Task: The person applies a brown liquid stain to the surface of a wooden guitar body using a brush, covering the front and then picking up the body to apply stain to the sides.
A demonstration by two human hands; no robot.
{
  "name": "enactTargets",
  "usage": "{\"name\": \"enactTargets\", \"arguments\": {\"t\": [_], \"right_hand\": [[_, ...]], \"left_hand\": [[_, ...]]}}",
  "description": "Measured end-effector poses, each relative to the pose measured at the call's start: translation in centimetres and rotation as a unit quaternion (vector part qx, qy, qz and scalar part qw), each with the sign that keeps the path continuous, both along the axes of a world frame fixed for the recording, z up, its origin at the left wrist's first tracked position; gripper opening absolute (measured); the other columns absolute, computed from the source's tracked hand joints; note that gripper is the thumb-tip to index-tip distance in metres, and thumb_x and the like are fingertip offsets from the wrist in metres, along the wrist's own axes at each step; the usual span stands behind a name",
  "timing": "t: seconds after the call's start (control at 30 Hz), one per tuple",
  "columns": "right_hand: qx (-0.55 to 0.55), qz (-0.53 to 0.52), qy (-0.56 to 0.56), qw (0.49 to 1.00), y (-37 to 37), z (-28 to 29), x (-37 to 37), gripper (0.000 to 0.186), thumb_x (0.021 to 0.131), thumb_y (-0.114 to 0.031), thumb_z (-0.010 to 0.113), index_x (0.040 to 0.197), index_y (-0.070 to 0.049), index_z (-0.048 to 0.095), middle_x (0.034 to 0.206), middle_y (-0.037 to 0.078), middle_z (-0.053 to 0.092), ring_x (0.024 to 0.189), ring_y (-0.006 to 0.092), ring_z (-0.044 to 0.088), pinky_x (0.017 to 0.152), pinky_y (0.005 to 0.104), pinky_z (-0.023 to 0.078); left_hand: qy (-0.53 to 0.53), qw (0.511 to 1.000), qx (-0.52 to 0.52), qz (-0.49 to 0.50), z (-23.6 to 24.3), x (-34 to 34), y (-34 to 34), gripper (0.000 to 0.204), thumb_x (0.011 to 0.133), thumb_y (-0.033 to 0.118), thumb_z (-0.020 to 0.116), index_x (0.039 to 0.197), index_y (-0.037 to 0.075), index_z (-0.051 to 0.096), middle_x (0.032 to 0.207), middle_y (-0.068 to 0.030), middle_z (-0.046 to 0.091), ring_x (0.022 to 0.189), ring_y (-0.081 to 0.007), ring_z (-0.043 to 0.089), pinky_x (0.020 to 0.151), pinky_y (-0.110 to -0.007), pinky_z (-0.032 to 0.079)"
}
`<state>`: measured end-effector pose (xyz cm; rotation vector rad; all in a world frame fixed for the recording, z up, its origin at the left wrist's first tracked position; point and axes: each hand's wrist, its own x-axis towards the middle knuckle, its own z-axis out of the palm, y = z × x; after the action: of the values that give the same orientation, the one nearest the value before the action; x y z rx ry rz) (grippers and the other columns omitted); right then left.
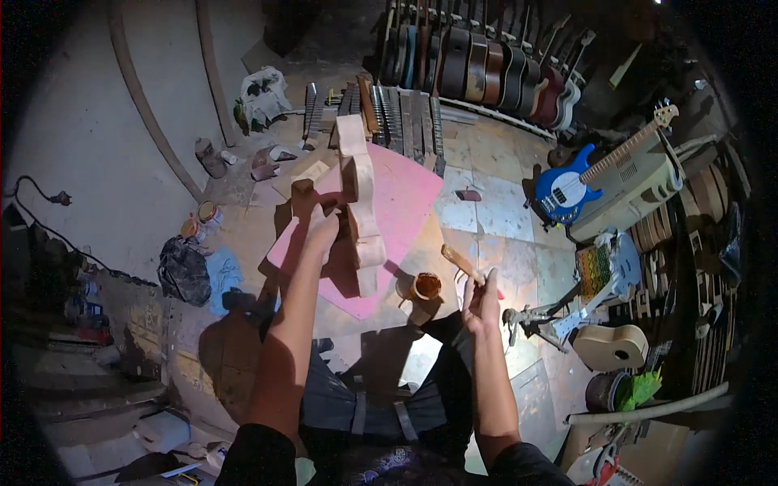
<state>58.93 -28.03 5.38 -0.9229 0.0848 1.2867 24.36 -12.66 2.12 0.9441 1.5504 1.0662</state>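
My left hand [322,227] grips a pale, curvy-edged wooden slab [358,182], holding it on edge over a pink board [405,194]. In my right hand [483,304] is a short flat stick [458,261] coated with brown stuff at its tip, held between thumb and fingers and angled up to the left. Just left of that hand, near the pink board's right edge, stands a small round tub [427,285] of brown paste. A pale object peeks out behind my right hand, too hidden to name.
Guitars [454,61] line the back. A blue bass [567,186] leans on a beige box [624,206] at the right, above a metal stand [535,324] and unfinished guitar body [608,348]. Black and blue bags [186,267] lie left. Fretted necks [405,121] lie behind the board.
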Motion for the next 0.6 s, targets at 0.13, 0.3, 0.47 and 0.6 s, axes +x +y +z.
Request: {"name": "enactTargets", "arguments": {"t": [0.13, 0.3, 0.47, 0.6], "right_hand": [[0.13, 0.041, -0.237, 0.962, 1.2, 9.2, -3.0, 0.034, 0.097, -0.032, 0.066, 0.105, 0.001, 0.062, 0.102, 0.012, 0.069, 0.09, 0.018, 0.068, 0.081, 0.0312, 0.057], [0.264, 0.223, -0.475, 0.81, 4.0, 16.0, -7.7, 0.022, 0.088, -0.011, 0.074, 0.102, 0.004, 0.067, 0.094, 0.012, 0.073, 0.082, 0.0183, 0.069, 0.079, 0.0306, 0.056], [0.348, 0.372, -0.707, 0.491, 7.6, 18.7, -9.4, 0.022, 0.082, -0.013, 0.08, 0.1, -0.003, 0.072, 0.089, 0.013, 0.072, 0.083, 0.0245, 0.07, 0.074, 0.033, 0.054], [0.43, 0.237, -0.772, 0.404, 8.2, 19.3, -11.0, 0.023, 0.077, -0.01, 0.081, 0.097, -0.004, 0.071, 0.093, 0.012, 0.072, 0.084, 0.0289, 0.07, 0.076, 0.0371, 0.056]], "left_hand": [[-0.002, 1.0, -0.024, -0.019, 5.3, 3.1, -2.0, 0.064, 0.099, 0.024, 0.051, 0.15, -0.006, 0.029, 0.151, -0.0226, 0.04, 0.138, -0.0294, 0.041, 0.113, -0.037, 0.033], [-0.005, 1.0, 0.007, 0.027, 4.6, 2.1, -2.3, 0.055, 0.091, 0.021, 0.06, 0.136, -0.004, 0.042, 0.129, -0.0221, 0.057, 0.122, -0.0305, 0.055, 0.1, -0.041, 0.044], [-0.056, 0.998, 0.004, 0.013, 6.6, 2.8, -3.1, 0.063, 0.09, 0.026, 0.063, 0.139, -0.005, 0.039, 0.133, -0.0229, 0.054, 0.121, -0.0302, 0.054, 0.1, -0.04, 0.044], [-0.075, 0.997, -0.006, 0.012, 6.0, 2.8, -2.4, 0.068, 0.09, 0.026, 0.065, 0.143, -0.005, 0.035, 0.135, -0.0238, 0.054, 0.124, -0.0311, 0.053, 0.101, -0.039, 0.044]]}}
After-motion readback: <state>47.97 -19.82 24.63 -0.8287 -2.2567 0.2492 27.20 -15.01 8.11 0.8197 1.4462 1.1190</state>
